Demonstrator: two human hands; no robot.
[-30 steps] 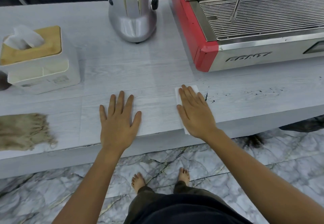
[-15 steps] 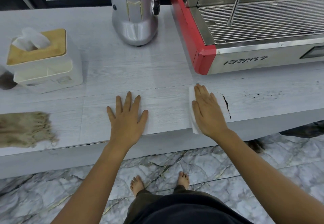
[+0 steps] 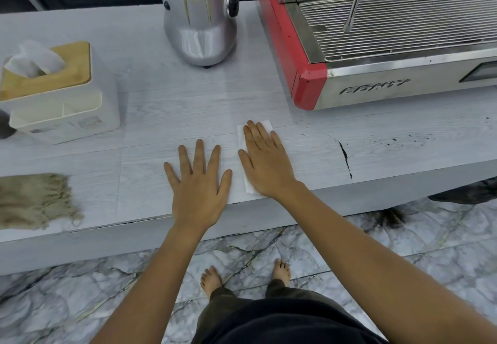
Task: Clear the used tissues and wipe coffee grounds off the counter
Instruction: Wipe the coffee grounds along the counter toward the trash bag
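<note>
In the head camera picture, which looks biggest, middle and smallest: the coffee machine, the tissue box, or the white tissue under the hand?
1. Espresso machine, biggest, though cut off by the frame.
2. Tissue box, middle.
3. White tissue, smallest; the right hand covers most of it, so only its visible edges are judged.

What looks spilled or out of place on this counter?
Dark coffee grounds lie in a thin line on the counter, right of the right hand, with loose specks farther right. The hand presses a white tissue flat, apart from that line.
</note>
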